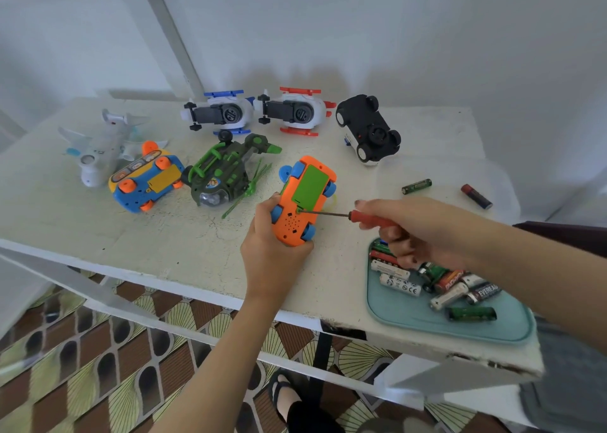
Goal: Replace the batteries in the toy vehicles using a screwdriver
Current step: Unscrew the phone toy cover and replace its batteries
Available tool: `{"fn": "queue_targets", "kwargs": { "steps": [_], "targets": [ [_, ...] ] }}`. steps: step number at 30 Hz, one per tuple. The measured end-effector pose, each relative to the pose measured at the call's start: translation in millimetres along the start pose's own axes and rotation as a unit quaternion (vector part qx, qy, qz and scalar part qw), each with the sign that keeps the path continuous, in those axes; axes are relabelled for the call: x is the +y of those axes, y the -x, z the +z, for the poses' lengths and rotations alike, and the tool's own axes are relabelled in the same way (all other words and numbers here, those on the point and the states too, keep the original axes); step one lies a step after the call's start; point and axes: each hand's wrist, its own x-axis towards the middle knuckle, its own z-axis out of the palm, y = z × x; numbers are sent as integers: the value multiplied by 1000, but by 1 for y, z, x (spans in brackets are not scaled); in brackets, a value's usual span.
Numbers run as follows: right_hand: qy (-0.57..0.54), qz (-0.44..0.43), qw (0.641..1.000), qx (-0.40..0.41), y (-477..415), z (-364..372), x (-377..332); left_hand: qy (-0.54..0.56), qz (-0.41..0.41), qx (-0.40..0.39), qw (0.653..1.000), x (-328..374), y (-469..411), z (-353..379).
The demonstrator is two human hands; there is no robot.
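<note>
left hand (269,235): curled round orange toy car (303,199), underside up, front-centre over table (197,242) | right hand (417,232): clenched on red screwdriver (361,216), tip in at screw beside green battery cover (312,183) | teal tray (372,301) of batteries (460,293) right below that hand | green helicopter toy (223,173) just left of car
</note>
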Motion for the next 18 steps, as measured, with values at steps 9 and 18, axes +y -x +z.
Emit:
{"fn": "queue_targets", "kwargs": {
  "steps": [9,18],
  "targets": [
    [603,-518,574,196,7,3,4,0,-8,-6,1000,0,0,1],
    [473,-432,740,205,4,24,4,-8,-13,12,1000,1,0,2]
  ]
}}
